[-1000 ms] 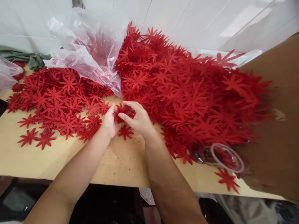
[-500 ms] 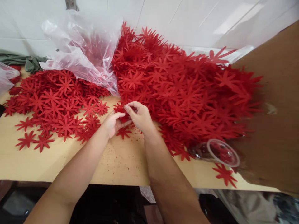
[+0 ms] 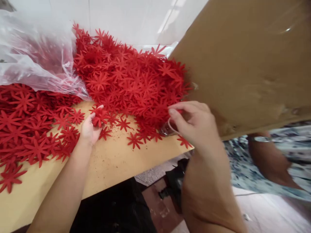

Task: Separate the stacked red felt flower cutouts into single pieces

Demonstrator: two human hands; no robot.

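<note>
My left hand (image 3: 90, 128) is closed around a few red flower-shaped cutouts (image 3: 100, 117) with long narrow petals, just above the table. At the right, my right hand (image 3: 191, 121) is in a pinch over the mouth of a clear plastic cup (image 3: 167, 128) lying on its side. A bit of red shows by its fingers, but what they hold is unclear. The hand covers much of the cup. Behind both hands rises a large heap of red cutouts (image 3: 131, 77).
A second pile of red cutouts (image 3: 26, 129) spreads at the left below a clear plastic bag (image 3: 43, 61). Loose cutouts lie on the wooden table (image 3: 116, 161). A large cardboard box (image 3: 252, 64) stands at the right, with part of another person (image 3: 267, 158) beyond it.
My right hand has left my left hand and moved right to the plastic cup. The left hand keeps red cutouts. The view has turned right.
</note>
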